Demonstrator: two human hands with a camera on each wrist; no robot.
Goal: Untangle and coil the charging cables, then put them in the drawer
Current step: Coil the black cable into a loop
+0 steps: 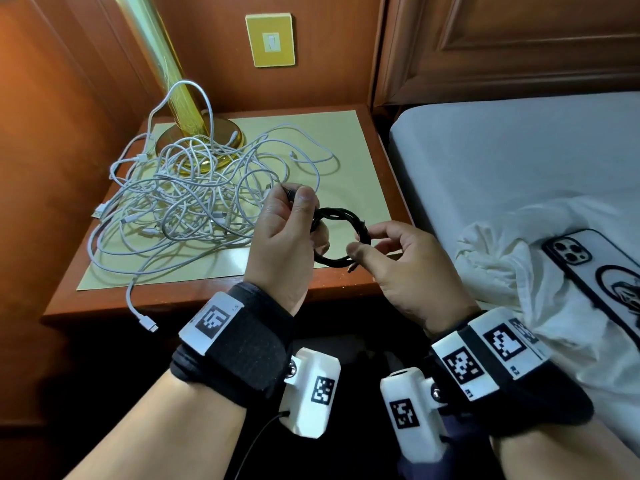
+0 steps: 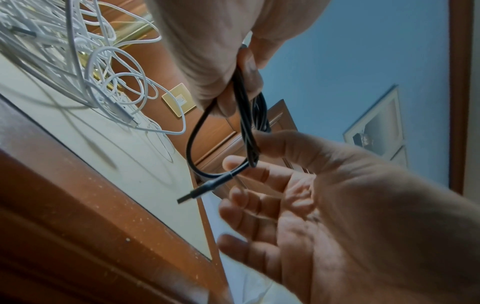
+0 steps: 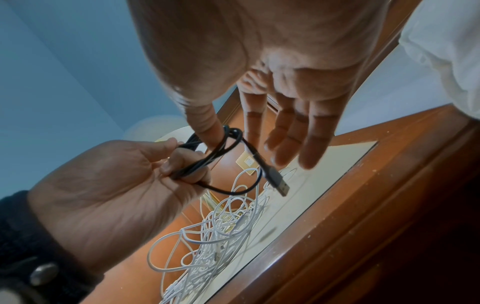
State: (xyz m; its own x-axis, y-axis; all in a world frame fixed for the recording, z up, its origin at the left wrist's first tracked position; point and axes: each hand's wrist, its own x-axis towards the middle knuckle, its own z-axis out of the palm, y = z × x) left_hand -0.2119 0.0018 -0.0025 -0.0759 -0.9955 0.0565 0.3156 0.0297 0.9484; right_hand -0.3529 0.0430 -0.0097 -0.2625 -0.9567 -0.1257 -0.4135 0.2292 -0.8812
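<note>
the left hand (image 1: 280, 237) holds a coiled black cable (image 1: 341, 237) above the front right part of the bedside surface (image 1: 346, 147), its fingers curled round one side of the coil and the thumb pressed near one plug at the top. the right hand (image 1: 408, 268) meets the other side of the coil: its thumb and forefinger pinch the loops, while the other fingers (image 3: 311, 144) stretch out straight and hold nothing (the right wrist view shows this plainly). so the left grip is clamped on the coil, and the right grip is a two-finger pinch on it. the cable's free end hangs just below the coil, with a flat metal usb plug (image 3: 281, 186) pointing down toward the surface without touching it.

a tangled heap of white cables (image 1: 194, 202) lies on the left and middle of the surface, draped round and over the round gold base of a lamp (image 1: 199, 140). one white plug (image 1: 149, 323) dangles over the front edge. a yellow wall switch (image 1: 270, 39) sits on the wood panel behind. to the right is a bed (image 1: 519, 150) with a crumpled white cloth (image 1: 519, 271), and a phone (image 1: 595, 271) lies face down on it.
</note>
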